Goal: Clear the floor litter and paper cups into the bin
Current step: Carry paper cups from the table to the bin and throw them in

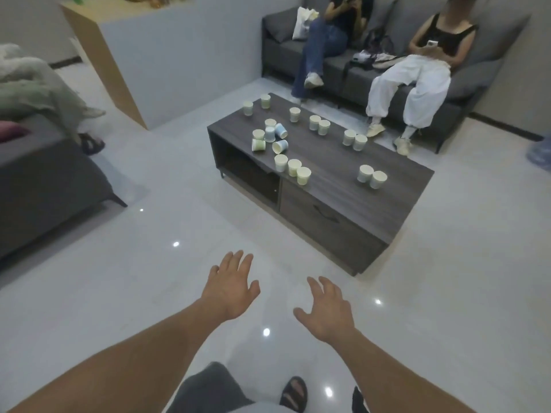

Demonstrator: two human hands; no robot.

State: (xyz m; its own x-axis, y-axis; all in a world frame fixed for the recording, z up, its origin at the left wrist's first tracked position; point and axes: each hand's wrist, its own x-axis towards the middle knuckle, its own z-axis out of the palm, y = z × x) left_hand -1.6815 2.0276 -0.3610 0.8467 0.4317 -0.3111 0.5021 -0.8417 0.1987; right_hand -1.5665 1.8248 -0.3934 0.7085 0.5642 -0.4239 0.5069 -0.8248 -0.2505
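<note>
On the near side of the worktop [343,201], over the glossy floor [134,293], the person's left hand [229,289] and right hand [326,308] both hang spread. Their fingers are apart, they hold nothing, and they are well short of the worktop's near edge.

The biggest risk is the carry. The bin is not in view, so any load has to travel away from the worktop. A loose armful or a badly nested stack would likely shed cups onto the floor.

The sofa [465,93] beyond the worktop's far side seats two people [411,84], whose feet rest just beside that far edge. A wide sweep across the top could push cups off toward them.

A smaller risk is that the cups stand in close pairs and threes. A hasty grab at one would probably tip its neighbour, and any leftover drink would run across the wood.

As for containers, the open compartment [250,177] at the worktop's left end is dark, and nothing can be made out inside it. The drawer [325,219] beside it is closed.

The paper cups [303,175], nearly twenty of them, all sit on the worktop's top. Most are upright with mouths up. At least three tipped cups [280,146] lie in the cluster toward the left end. Whether any cup holds liquid cannot be told from here.
</note>
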